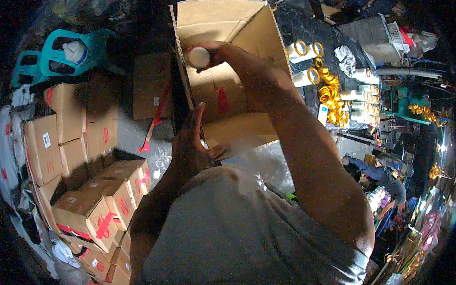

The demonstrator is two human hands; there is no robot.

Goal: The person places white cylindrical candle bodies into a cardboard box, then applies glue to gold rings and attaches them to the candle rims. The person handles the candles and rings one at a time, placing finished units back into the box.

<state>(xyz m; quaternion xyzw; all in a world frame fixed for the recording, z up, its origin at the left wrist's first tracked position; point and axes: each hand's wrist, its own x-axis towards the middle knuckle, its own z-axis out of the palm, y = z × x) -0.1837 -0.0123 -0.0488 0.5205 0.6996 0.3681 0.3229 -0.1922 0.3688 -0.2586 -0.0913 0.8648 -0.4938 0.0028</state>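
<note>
An open cardboard box point(241, 92) stands in front of me, with red tape on its inner bottom. Inside its far left part, my right hand point(216, 51) is closed around a white cylinder point(199, 57), whose round end faces up. The rest of the cylinder is hidden below that end and by the fingers. At the box's near left corner, my left hand point(190, 144) grips the edge, its thumb and a finger spread along two sides.
Gold-rimmed clear cylinders point(306, 78) and a heap of gold rings point(329, 96) lie on a dark surface to the right. Closed cartons point(84, 208) are stacked at the left, below a teal plastic chair point(59, 53). Another person point(394, 189) is at the far right.
</note>
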